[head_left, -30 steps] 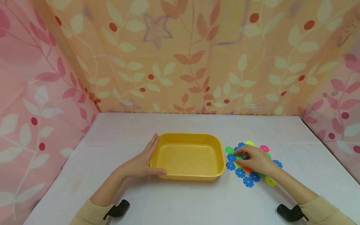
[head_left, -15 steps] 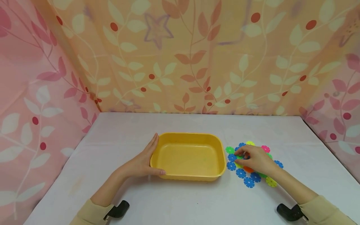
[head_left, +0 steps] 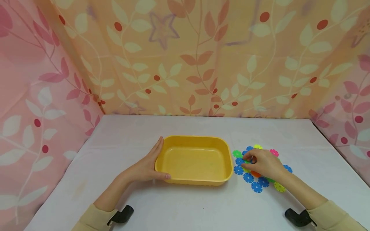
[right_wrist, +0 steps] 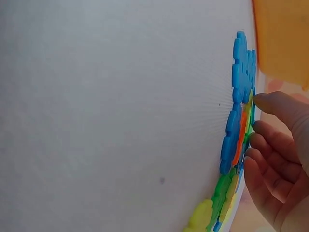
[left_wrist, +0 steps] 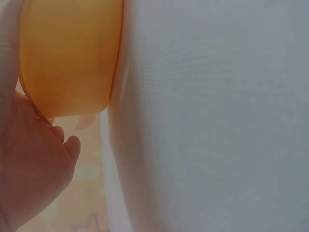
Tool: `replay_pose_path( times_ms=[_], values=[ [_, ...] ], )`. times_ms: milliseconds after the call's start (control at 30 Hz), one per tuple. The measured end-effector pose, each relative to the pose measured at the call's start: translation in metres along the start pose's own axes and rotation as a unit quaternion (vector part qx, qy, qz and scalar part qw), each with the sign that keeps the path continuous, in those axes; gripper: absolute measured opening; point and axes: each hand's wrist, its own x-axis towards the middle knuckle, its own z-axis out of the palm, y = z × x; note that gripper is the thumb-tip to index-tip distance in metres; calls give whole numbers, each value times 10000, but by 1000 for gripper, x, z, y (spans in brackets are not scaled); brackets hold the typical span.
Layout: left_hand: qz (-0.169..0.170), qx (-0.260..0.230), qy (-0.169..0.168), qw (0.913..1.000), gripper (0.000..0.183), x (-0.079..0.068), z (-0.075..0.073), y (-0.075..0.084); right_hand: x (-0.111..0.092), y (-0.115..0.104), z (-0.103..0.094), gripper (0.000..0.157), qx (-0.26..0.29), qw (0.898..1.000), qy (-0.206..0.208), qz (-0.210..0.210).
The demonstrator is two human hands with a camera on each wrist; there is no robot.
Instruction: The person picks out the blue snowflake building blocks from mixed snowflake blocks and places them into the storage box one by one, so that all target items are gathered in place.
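A shallow yellow plastic tray stands on the white-covered table. My left hand rests against its left end, fingers straight along the side and thumb over the front left corner of the rim. In the left wrist view the tray shows side-on, with the hand against its edge. To the tray's right lies a loose cluster of flower-shaped plastic discs, blue, green, yellow, orange and pink. My right hand is low over them, fingers bent and thumb apart. In the right wrist view its fingertips are right at the discs.
White cloth covers the table. Behind it hangs an orange leaf-patterned curtain, with pink patterned cloth along the left side and more on the right. Black wrist mounts stick out from both beige sleeves.
The view has shifted very slightly. Both hands, the tray and the discs keep practically the same places.
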Motion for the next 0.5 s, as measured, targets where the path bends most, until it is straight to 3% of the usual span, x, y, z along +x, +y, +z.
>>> replay_pose_path(
  times_ms=[133,267,500],
  values=[
    [37,-14,-29,10000,132,0,0,1,0,2,0,31,31,10000,-31,77],
    [37,-52,-51,10000,132,0,0,2,1,0,-9,28,243,9995,202,38],
    [-22,-36,-39,10000,131,-1,-1,2,11,-29,-27,28,916,9932,715,-76]
  ],
)
